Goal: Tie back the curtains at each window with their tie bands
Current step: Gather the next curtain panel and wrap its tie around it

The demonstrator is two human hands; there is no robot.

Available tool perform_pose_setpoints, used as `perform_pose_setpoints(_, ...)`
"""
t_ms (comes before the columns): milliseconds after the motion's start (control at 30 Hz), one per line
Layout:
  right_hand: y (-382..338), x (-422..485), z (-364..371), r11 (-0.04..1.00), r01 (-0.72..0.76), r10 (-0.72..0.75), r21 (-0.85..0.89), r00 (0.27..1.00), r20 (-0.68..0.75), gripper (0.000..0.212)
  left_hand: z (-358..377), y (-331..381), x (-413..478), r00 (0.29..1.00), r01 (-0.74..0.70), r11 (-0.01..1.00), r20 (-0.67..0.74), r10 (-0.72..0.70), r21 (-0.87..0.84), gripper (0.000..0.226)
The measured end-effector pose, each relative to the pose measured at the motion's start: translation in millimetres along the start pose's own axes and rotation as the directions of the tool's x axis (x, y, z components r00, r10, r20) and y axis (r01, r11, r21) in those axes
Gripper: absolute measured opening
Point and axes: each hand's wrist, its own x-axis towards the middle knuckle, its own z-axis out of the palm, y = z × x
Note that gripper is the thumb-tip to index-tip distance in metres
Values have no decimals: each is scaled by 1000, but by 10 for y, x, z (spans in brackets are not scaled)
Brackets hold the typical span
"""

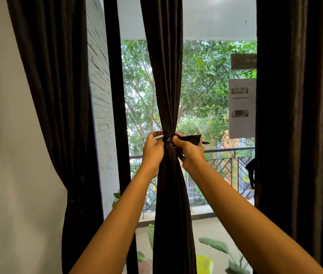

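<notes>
A dark brown curtain [164,76] hangs in the middle of the window, gathered to a narrow waist. A dark tie band [169,139] is wrapped round that waist. My left hand [153,149] grips the curtain and band from the left side. My right hand [188,150] pinches the band's loose end [193,139], which sticks out to the right with a pale tip. Both forearms reach up from the bottom of the view.
Another dark curtain [57,95] at the left is cinched low against the white wall [4,155]. A third curtain [299,115] hangs straight at the right. Black window frame [115,95], balcony railing [230,153] and potted leaves lie beyond the glass.
</notes>
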Motion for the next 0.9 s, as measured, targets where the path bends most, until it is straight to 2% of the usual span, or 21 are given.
perform_pose_setpoints(67, 30, 12, -20, 993, 110, -112, -49, 993, -49, 15, -4, -22, -86, 976, -107, 985, -176, 129, 133, 14)
perform_pose_setpoints(133, 48, 28, -45, 970, 202, -209, -137, 977, -38, 16, -19, -8, -214, 899, -233, 941, -315, 305, 245, 10)
perform_pose_setpoints(167, 48, 23, -58, 947, 255, -265, -193, 964, -29, 15, -17, -2, -269, 883, -268, 921, -311, 352, 283, 13)
perform_pose_setpoints(200, 54, 32, -74, 910, 314, -332, -271, 943, -20, 17, -4, 5, -324, 896, -264, 914, -272, 351, 309, 25)
perform_pose_setpoints(267, 43, 19, -105, 798, 435, -461, -417, 886, 43, 22, 42, 14, -386, 972, -123, 959, -166, 169, 257, 41)
perform_pose_setpoints(333, 18, -25, -121, 703, 503, -519, -503, 846, 121, 26, 74, 7, -365, 995, 71, 989, -82, -61, 128, 34)
perform_pose_setpoints(400, 21, -11, -132, 646, 498, -516, -578, 843, 150, 24, 87, -5, -316, 980, 199, 980, -23, -199, 4, 21)
perform_pose_setpoints(500, -6, -34, -124, 555, 477, -515, -681, 840, 169, 19, 91, -44, -220, 955, 295, 948, 26, -294, -116, 11)
perform_pose_setpoints(633, 8, -35, -98, 616, 431, -439, -659, 883, 166, 27, 109, -63, -166, 941, 323, 903, -6, -338, -285, 11)
perform_pose_setpoints(733, 72, 16, -56, 667, 324, -365, -671, 927, 84, 55, 127, -57, -162, 939, 331, 861, 42, -342, -385, 16)
perform_pose_setpoints(767, 80, 24, -44, 673, 280, -325, -684, 943, 67, 58, 135, -44, -162, 935, 341, 846, 58, -349, -409, 17)
perform_pose_setpoints(833, 63, 12, -26, 652, 204, -236, -730, 970, 61, 45, 153, -39, -129, 928, 354, 823, 56, -369, -445, 18)
perform_pose_setpoints(900, 28, 6, -28, 637, 195, -173, -746, 979, 108, 37, 162, -36, -103, 923, 355, 814, 36, -383, -461, 25)
